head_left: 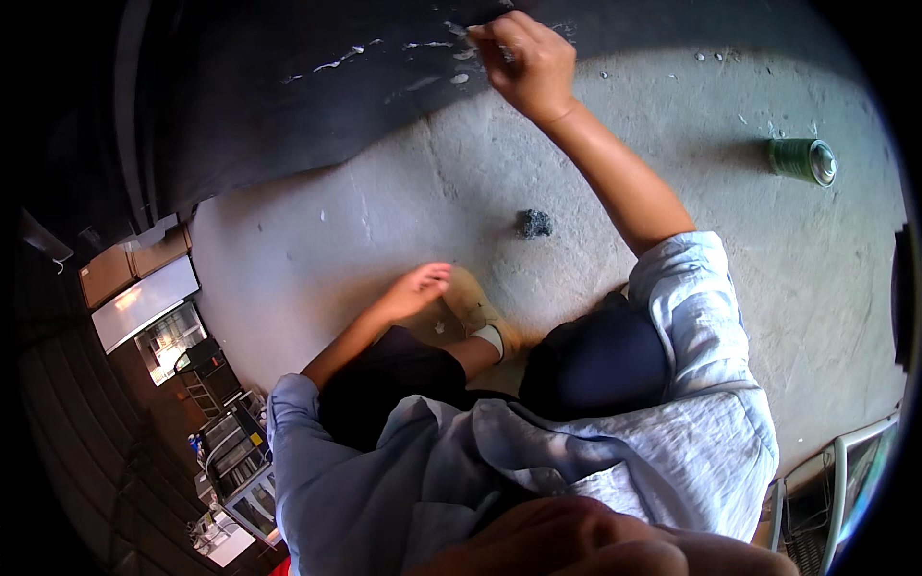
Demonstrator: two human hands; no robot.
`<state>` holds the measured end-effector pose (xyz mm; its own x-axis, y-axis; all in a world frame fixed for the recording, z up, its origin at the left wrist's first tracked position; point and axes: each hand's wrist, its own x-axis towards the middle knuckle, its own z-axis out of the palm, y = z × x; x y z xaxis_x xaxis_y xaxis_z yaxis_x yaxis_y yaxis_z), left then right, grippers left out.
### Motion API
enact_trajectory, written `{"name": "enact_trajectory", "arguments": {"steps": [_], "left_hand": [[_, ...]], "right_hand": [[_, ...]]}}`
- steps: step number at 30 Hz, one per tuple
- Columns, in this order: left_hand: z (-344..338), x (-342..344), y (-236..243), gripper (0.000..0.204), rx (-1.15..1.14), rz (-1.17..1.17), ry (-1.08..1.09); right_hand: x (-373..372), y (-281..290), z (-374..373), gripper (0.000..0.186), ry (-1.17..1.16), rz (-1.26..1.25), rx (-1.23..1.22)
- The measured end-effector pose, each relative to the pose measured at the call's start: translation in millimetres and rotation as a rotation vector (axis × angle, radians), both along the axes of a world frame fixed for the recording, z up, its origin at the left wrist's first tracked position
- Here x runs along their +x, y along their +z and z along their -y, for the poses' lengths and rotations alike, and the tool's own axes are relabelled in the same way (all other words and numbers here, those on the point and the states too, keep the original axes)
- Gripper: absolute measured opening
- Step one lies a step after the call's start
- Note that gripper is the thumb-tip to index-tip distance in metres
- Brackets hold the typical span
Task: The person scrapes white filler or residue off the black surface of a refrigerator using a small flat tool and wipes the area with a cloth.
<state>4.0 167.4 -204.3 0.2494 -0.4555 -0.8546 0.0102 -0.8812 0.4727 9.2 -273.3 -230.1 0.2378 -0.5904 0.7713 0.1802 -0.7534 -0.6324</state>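
Note:
My right hand (534,69) reaches up to a dark surface (259,115) at the far side. Its fingers are pinched together close to white streaks and flakes there; whatever lies between the fingertips is too small to make out. Beside my shoe (473,305), my left hand (419,288) hangs loosely past the knee, fingers a little bent and apart, holding nothing. A small dark, speckled lump (534,224) lies on the grey floor (403,202) between my two arms. Off to the right is a green can (797,160) with a pale, silvery end.
Small white bits (715,58) dot the floor along the dark surface's edge. Boxes (108,276), a white panel (146,302) and racks with equipment (235,446) stand at the left. A light-framed piece of furniture (845,480) is at the lower right.

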Motion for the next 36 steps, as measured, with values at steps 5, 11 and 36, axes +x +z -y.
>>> {"name": "enact_trajectory", "arguments": {"steps": [5, 11, 36], "left_hand": [[48.4, -24.7, 11.2, 0.045, 0.027, -0.171, -0.114], [140.0, -42.4, 73.1, 0.036, 0.036, -0.228, -0.331], [32.3, -34.3, -205.2, 0.041, -1.215, -0.07, -1.286]], "right_hand": [[-30.5, 32.4, 22.6, 0.012, -0.007, 0.014, 0.264], [12.0, 5.9, -9.7, 0.016, 0.043, 0.023, -0.016], [-44.0, 88.5, 37.0, 0.008, -0.148, -0.508, -0.276]]}}
